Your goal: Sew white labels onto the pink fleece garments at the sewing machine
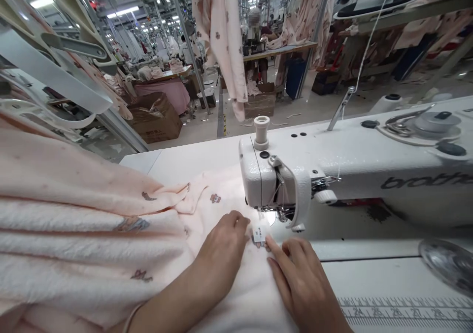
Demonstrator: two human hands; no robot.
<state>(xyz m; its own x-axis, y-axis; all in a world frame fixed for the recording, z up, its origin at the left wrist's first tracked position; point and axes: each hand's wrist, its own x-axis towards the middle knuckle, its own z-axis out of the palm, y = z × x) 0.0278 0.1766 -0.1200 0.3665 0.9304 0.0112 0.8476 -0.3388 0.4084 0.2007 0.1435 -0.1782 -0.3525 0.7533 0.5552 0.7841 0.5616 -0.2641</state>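
Pale pink plush fabric (236,185) with small printed figures lies under the head of a white sewing machine (273,175). My left hand (221,249) is closed, its bent fingertips gripping the fabric just left of the lit needle area. A small white label (259,234) with dark print lies on the fabric in front of the presser foot. Touching the label's right edge is the index fingertip of my right hand (299,274). Its thumb rests on the cloth, apart from the index finger, and the other fingers are curled. The needle tip is hard to make out.
More fabric (74,215) hangs and bunches at the left. A printed ruler scale (399,313) runs along the front right. Thread passes through a guide (347,99) on the machine arm. Cardboard boxes (155,118) and other workstations stand beyond, with a person seated behind one.
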